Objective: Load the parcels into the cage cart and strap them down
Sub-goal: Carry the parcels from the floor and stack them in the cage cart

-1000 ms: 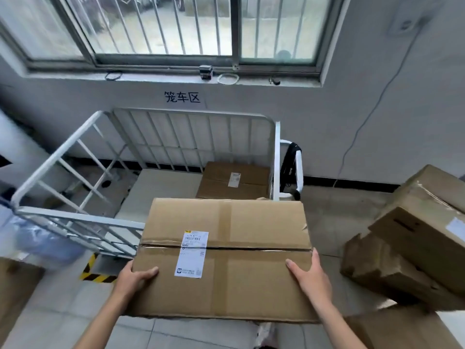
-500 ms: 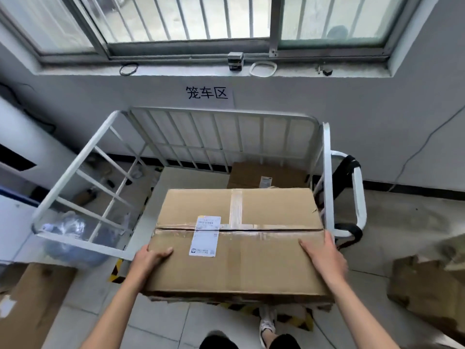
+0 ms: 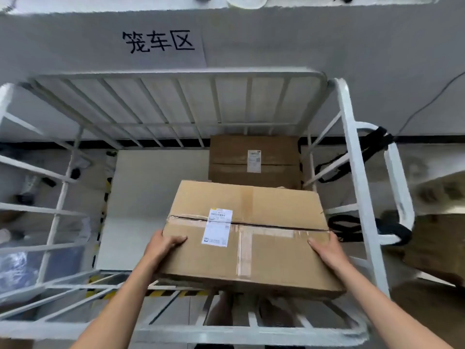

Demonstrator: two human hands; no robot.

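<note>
Left hand (image 3: 164,244) and right hand (image 3: 327,248) clamp the short ends of the cardboard parcel (image 3: 249,238), long axis left-right, over the cage cart's (image 3: 352,152) near-right corner, in front of the loaded parcel (image 3: 254,161).

A white paper sign with black handwritten Chinese characters (image 3: 161,45) is stuck on the grey painted wall (image 3: 327,46). A thin dark cable (image 3: 427,104) runs down that wall at right. Yellow-and-black hazard tape (image 3: 102,222) marks the pale tiled floor (image 3: 324,159).
</note>
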